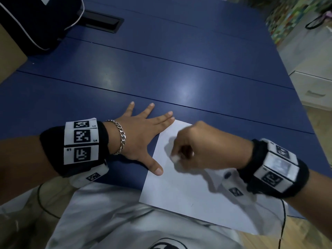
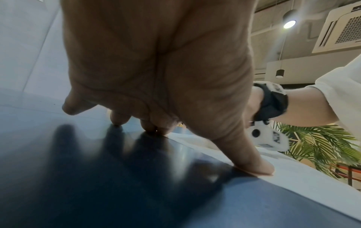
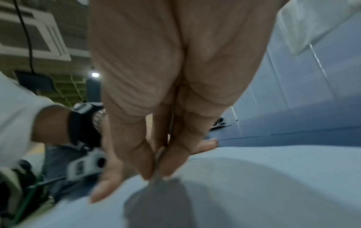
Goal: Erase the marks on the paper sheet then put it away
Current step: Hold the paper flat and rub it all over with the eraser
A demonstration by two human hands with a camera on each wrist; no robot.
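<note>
Nearest us, the white paper sheet (image 1: pixel 188 191) lies flat on the blue surface (image 1: pixel 161 72), its near edge hanging over the surface's edge. On it, right hand (image 1: pixel 201 150) with grip pressed together, pinching a small white eraser (image 1: pixel 175 158) against the sheet (blurred). Left hand (image 1: pixel 142 137) spread flat, thumb and fingertips pinning the sheet's left edge. Far left, a dark bag (image 1: pixel 36 20).

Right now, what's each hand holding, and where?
Right hand pinches a small white eraser by its upper part. Left hand holds nothing, pressing the paper sheet flat.
</note>
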